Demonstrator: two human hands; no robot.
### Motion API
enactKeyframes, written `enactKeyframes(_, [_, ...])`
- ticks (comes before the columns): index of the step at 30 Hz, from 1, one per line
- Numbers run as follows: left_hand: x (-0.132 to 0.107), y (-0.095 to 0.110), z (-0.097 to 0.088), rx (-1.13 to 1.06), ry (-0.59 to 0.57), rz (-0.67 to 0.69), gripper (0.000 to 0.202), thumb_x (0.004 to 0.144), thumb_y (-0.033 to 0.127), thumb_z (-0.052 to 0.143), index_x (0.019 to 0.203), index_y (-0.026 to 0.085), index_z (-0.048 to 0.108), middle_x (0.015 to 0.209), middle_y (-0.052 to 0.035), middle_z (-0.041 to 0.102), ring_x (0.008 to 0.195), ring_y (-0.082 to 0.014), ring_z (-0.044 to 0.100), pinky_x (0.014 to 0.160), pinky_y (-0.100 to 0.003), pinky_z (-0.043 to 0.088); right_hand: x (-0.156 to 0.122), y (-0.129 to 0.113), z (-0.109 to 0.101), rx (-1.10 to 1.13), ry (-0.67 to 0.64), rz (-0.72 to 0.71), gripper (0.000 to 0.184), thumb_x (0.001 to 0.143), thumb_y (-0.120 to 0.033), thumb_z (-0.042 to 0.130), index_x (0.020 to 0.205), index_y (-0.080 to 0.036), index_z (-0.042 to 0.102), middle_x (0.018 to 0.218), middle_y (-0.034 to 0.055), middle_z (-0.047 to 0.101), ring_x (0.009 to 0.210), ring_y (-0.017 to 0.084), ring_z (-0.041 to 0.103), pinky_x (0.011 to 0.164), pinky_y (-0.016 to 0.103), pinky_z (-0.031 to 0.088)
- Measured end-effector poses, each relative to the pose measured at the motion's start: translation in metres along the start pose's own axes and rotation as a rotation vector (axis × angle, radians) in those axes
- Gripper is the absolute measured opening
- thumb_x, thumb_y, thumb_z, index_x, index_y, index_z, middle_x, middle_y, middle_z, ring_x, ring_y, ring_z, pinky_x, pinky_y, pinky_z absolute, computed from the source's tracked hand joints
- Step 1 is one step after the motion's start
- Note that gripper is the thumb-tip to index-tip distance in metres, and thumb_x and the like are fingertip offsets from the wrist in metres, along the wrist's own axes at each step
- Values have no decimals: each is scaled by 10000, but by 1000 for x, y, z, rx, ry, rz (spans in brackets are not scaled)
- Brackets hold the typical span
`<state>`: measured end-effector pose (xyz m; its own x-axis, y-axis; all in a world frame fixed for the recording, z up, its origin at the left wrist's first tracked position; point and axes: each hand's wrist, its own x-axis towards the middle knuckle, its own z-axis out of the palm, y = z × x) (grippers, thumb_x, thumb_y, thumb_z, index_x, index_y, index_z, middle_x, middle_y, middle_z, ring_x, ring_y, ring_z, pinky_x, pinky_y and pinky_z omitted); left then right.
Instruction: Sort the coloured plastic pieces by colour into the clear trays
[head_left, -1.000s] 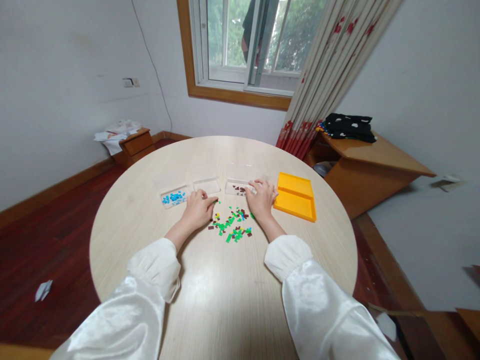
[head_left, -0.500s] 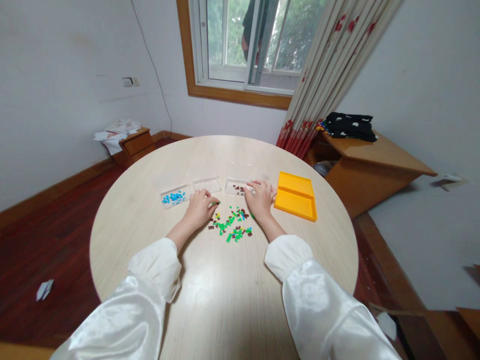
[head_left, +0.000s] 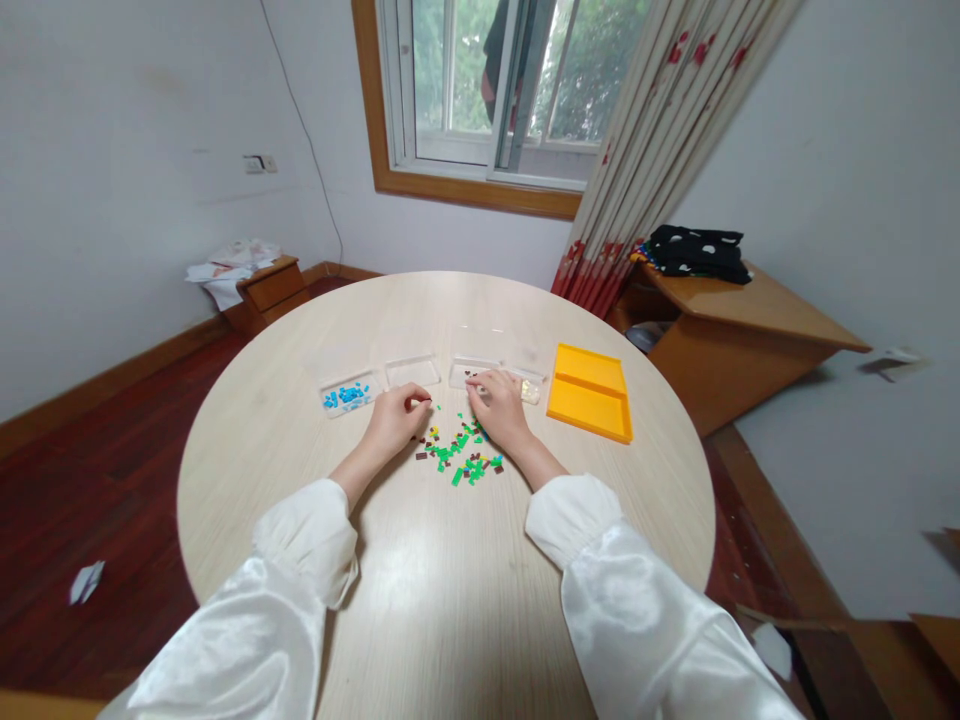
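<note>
Sorting looks partly done. Blue bricks lie in the left tray (head_left: 347,393) and a few brown ones in the 3rd tray (head_left: 471,372). The middle tray (head_left: 412,371) and the yellow tray (head_left: 591,392) look bare. A loose pile (head_left: 461,452), mostly green and brown, lies unsorted on the worktop (head_left: 450,600) between the hands. The left hand (head_left: 397,420) has its grip pinched together beside the pile, on what I cannot tell. The right hand (head_left: 499,408) touches the 3rd tray's near rim, and its grip cannot be told.

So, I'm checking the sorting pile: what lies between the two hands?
In the head view, loose small bricks, mostly green and brown, lie on the table between the left hand and the right hand.
</note>
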<state>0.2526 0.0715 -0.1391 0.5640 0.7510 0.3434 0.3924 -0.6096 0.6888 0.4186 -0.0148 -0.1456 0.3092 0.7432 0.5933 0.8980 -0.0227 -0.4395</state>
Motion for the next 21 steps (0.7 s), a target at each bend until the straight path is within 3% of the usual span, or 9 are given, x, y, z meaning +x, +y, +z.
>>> enactKeyframes(11, [3,6,10,-554,-48,-206,132,607,245,660,650,121,645,601,-23,645,551,-115,552,539,-223,404,-6,-18,1,129,-127,-263,109,827,-249,595,884,-194,670,866,29,692,890,174,572,868,339,326])
enactKeyframes(21, [0,10,8,-593,-89,-238,180,602,298,663,648,129,621,603,-22,642,541,-113,555,516,-218,407,-5,-19,-2,132,-145,-238,116,855,-249,559,837,-208,666,841,14,704,865,161,586,870,339,321])
